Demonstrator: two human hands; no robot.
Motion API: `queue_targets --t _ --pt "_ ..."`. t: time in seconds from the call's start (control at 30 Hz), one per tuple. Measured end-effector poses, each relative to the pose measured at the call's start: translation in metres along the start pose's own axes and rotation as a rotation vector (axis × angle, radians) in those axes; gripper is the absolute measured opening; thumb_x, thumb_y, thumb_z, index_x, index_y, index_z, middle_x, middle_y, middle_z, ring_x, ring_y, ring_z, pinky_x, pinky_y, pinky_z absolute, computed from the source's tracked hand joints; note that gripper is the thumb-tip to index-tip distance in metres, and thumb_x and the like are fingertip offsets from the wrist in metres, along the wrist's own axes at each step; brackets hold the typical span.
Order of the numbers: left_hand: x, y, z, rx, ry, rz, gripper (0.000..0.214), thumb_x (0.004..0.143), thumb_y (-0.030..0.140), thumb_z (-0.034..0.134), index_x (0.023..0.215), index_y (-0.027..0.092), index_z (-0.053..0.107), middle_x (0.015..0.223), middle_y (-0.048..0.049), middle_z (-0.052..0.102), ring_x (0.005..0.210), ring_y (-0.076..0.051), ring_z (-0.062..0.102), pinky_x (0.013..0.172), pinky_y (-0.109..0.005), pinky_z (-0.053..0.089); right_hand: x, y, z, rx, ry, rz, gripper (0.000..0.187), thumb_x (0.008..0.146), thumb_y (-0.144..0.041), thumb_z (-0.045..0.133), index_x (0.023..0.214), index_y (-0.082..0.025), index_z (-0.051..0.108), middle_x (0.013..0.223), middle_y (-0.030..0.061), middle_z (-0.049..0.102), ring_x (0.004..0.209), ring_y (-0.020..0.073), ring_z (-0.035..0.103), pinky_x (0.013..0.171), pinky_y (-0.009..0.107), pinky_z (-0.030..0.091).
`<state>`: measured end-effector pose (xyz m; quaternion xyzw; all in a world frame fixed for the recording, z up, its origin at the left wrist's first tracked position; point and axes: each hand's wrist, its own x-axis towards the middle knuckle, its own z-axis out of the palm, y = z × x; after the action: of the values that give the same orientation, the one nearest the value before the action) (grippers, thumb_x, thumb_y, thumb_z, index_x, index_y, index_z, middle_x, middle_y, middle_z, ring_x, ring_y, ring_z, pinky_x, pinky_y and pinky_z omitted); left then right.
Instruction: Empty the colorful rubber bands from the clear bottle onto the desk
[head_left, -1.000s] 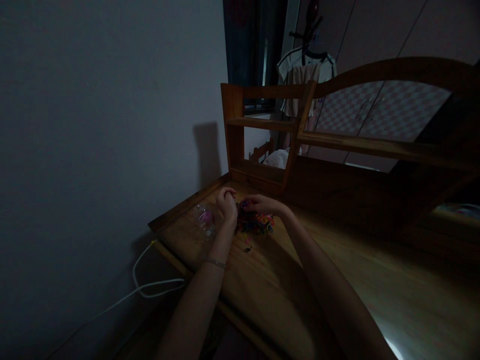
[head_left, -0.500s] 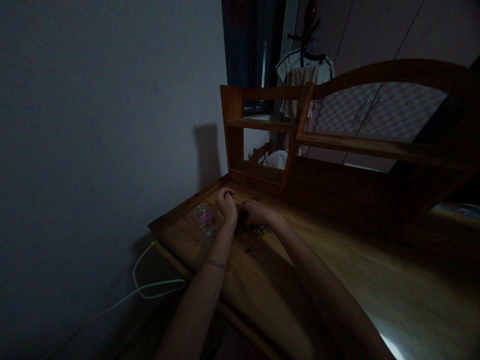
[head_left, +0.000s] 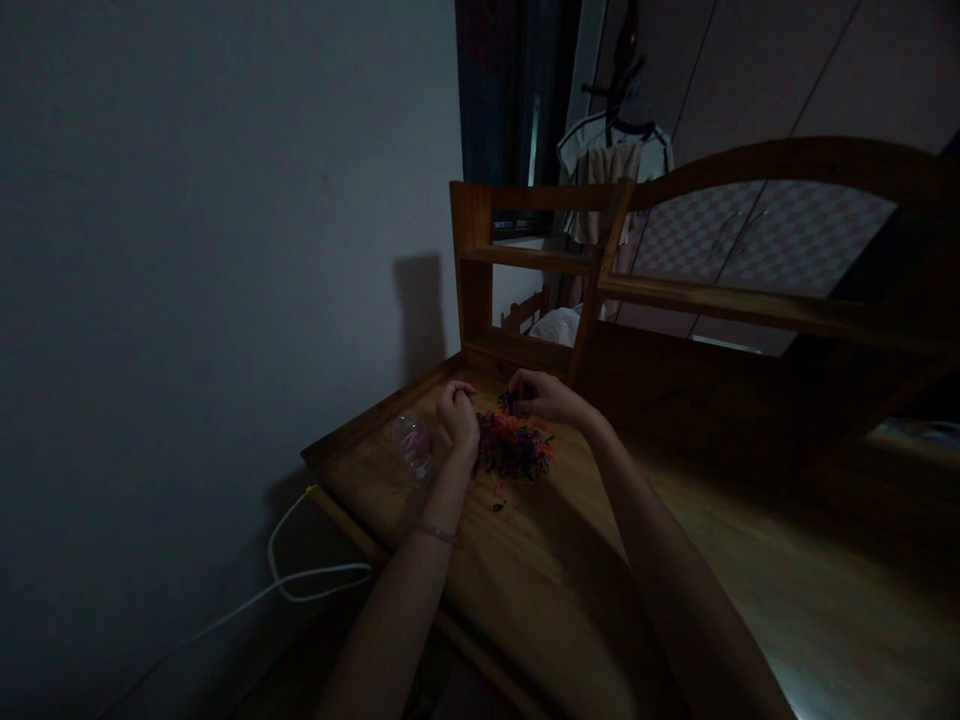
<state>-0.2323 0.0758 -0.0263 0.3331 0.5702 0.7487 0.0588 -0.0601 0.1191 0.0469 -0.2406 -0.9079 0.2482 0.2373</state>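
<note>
Both hands at the bands, far corner of desk

My R hand is pinching a few dark bands at the fingertips, just over the back of the pile of coloured bands. Pile's on the desk, btwn my hands & below them. My L hand is beside it, fingers curled in; can't tell how tight or if there's anything inside. One loose band lies nr the pile's front edge.

Desk is bare-looking wood, dim, w/ my arms' shadows on it. Clear bottle w/ pink on it sits L of my L hand, nr the wall. White cable loops off the desk edge. Wooden shelf stands at the back; beyond it, a shirt on a coat stand & a wardrobe w/ checked panels. Room's v. dark.
</note>
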Motion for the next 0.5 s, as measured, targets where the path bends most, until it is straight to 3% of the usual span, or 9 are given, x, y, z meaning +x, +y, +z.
queue_targets --t 0.1,0.2,0.37,0.5 --pt "0.0 0.0 0.0 0.002 -0.005 0.003 0.018 0.068 0.013 0.04 0.062 0.02 0.056 0.059 0.0005 0.053 0.061 -0.015 0.052 0.059 -0.024 0.038 0.001 0.005 0.006 0.005 -0.023 0.026 0.027 0.074 -0.019 0.065 0.1 -0.016 0.06 0.093 0.003 0.067 0.083 0.0142 0.061 0.072 0.023 0.044" --pt "0.0 0.002 -0.001 0.002 -0.002 -0.001 0.018 0.068 0.013 0.041 0.061 0.02 0.056 0.058 0.0007 0.053 0.061 -0.015 0.052 0.059 -0.024 0.037 0.002 0.008 0.01 0.0 -0.132 0.062 0.028 0.073 -0.025 0.068 0.098 -0.016 0.061 0.093 0.0038 0.067 0.083 0.0152 0.062 0.07 0.024 0.046" --pt "-0.001 0.005 -0.001 -0.006 -0.006 0.002 0.018 0.067 0.013 0.041 0.06 0.02 0.055 0.057 0.0007 0.052 0.06 -0.015 0.052 0.058 -0.025 0.037 -0.004 0.015 -0.001 0.034 -0.28 0.147 0.027 0.076 -0.026 0.064 0.101 -0.016 0.064 0.09 0.0039 0.07 0.076 0.0144 0.064 0.064 0.023 0.046" --pt "-0.001 0.006 -0.001 -0.001 -0.013 0.001 0.019 0.068 0.012 0.041 0.06 0.02 0.056 0.058 0.0007 0.053 0.06 -0.015 0.052 0.059 -0.025 0.037 -0.006 0.018 -0.009 -0.066 -0.385 0.203 0.028 0.073 -0.02 0.064 0.101 -0.018 0.07 0.091 0.0038 0.072 0.08 0.0165 0.066 0.066 0.024 0.048"
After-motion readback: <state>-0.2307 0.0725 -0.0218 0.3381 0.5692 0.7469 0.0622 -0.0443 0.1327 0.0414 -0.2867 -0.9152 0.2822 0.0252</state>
